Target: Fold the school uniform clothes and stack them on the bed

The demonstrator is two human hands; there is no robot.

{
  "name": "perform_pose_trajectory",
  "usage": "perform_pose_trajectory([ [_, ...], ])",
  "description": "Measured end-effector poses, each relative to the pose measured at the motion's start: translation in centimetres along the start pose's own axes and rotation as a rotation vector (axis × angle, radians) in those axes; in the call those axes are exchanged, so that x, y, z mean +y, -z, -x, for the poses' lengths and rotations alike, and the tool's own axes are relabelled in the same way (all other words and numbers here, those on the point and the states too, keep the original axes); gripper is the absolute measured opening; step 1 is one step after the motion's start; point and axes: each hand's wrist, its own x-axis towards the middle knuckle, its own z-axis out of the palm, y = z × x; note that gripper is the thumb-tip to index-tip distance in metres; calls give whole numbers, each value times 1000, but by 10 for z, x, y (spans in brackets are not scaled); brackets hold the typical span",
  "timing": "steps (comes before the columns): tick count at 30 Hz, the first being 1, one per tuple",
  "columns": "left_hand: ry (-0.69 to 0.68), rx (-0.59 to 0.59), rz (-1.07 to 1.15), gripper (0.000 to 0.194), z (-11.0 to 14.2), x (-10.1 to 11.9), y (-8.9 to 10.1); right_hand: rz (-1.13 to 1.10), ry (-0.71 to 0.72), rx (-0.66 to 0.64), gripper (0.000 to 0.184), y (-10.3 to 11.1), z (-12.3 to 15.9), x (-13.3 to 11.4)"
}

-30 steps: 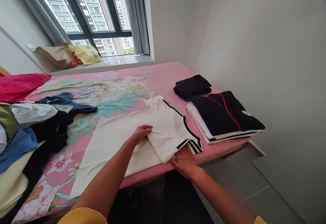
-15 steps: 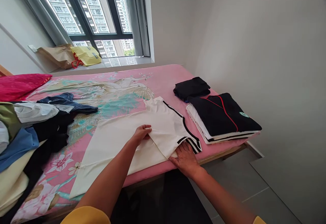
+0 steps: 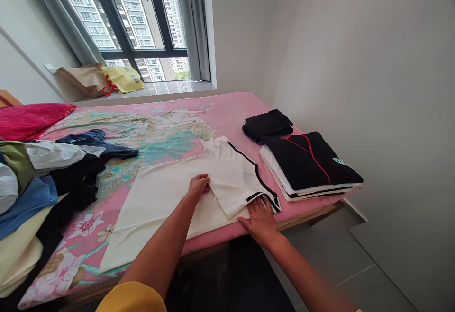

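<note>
A cream sleeveless dress (image 3: 167,186) with black trim lies spread on the bed, its long skirt toward the left and its black-edged top toward the right. Part of its near side is folded over the body, forming a pointed flap. My left hand (image 3: 199,185) pinches the edge of this flap near the dress's middle. Flat on the near armhole by the bed's edge rests my right hand (image 3: 261,222), fingers stretched out, the tips against the striped trim. Whether those fingertips reach under the cloth, I cannot tell.
Folded clothes (image 3: 313,160) are stacked at the right, a black folded garment (image 3: 267,125) behind them. A loose clothes pile (image 3: 46,184) covers the bed's left side, near a red pillow (image 3: 31,120). Bags (image 3: 122,79) sit on the windowsill. The pink bed (image 3: 234,106) meets the wall.
The folded flap's near corner has shifted slightly left and away from the bed's edge. Both hands stay at nearly the same places on the dress. The view has moved a little.
</note>
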Motion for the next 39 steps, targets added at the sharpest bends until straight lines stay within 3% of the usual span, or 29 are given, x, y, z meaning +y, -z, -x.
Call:
perform_pose_trajectory([
  [7, -175, 76, -140, 31, 11, -8, -2, 5, -33, -5, 66, 1, 3, 7],
  [11, -365, 118, -256, 27, 34, -9, -6, -42, 138, -42, 61, 11, 1, 4],
  [14, -611, -36, -434, 25, 55, -9, -15, -73, 239, -87, 62, 17, -6, 2],
  [16, -827, -200, -666, 30, 64, -11, -21, -85, 252, -102, 62, 19, -12, 1],
  [18, -950, -276, -897, 38, 67, -14, -27, -92, 240, -108, 62, 18, -19, 0],
  [20, -882, -222, -1038, 47, 64, -19, -29, -79, 181, -100, 65, 15, -24, -2],
  [24, -620, -127, -1212, 71, 51, -26, -26, 12, -25, -62, 81, 3, -23, -9],
  [28, -573, -95, -1297, 75, 48, -23, -21, 42, -141, -28, 89, 0, -3, -12],
  [31, -693, -41, -1291, 65, 56, -20, -19, -6, -88, 50, 59, 13, 13, -8],
  [33, -866, -89, -1280, 58, 63, -20, -20, -33, -15, 137, 45, 24, 13, -4],
  [35, -975, -182, -1275, 55, 67, -21, -23, -36, 51, 199, 45, 30, 4, -1],
  [37, -922, -245, -1285, 58, 67, -21, -26, -26, 96, 177, 49, 28, -9, 3],
  [39, -779, -297, -1297, 63, 63, -19, -25, -24, 128, 79, 52, 21, -21, 9],
])
